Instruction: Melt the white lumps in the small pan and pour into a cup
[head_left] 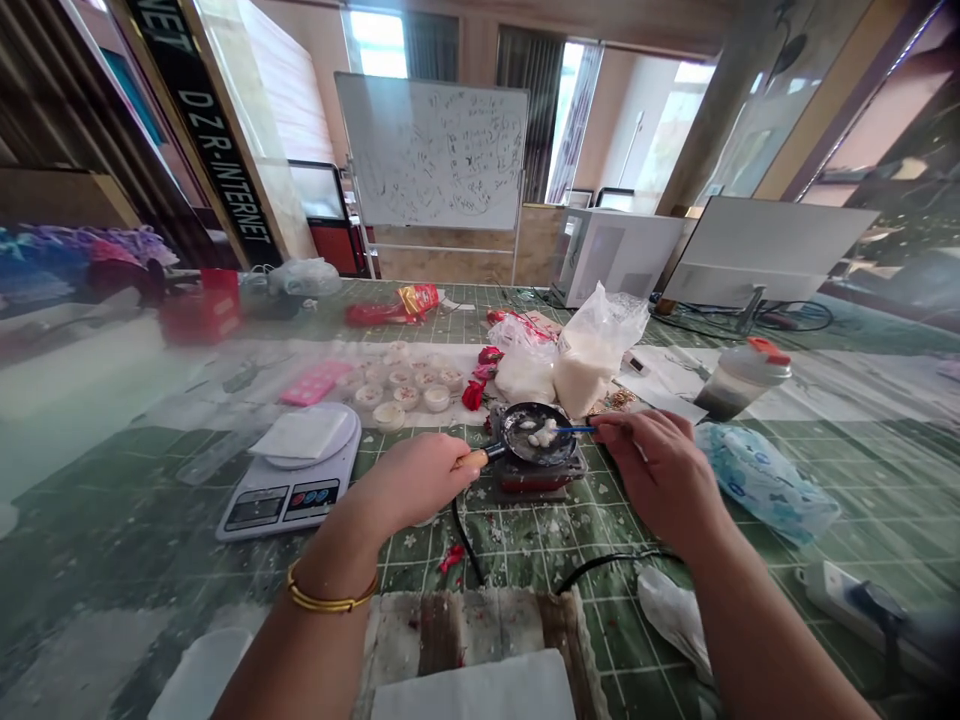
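Observation:
My left hand (427, 475) is closed around the wooden-tipped handle of a small black frying pan (517, 447). The pan sits over a small hot plate (531, 482) with a dark red body. White lumps (543, 434) lie in the pan, with whitish residue around them. Between the fingers of my right hand (660, 470) is a thin blue stick (576, 429), its far end at the lumps. What the lumps are made of I cannot tell.
A kitchen scale (300, 490) stands at left, near several small filled cups (406, 397) and a pink mold (318, 381). Bags of white material (589, 365) stand behind the pan. A shaker bottle (742, 378), a wipes pack (765, 480) and a power strip (862, 610) are at right. Black cables cross the front.

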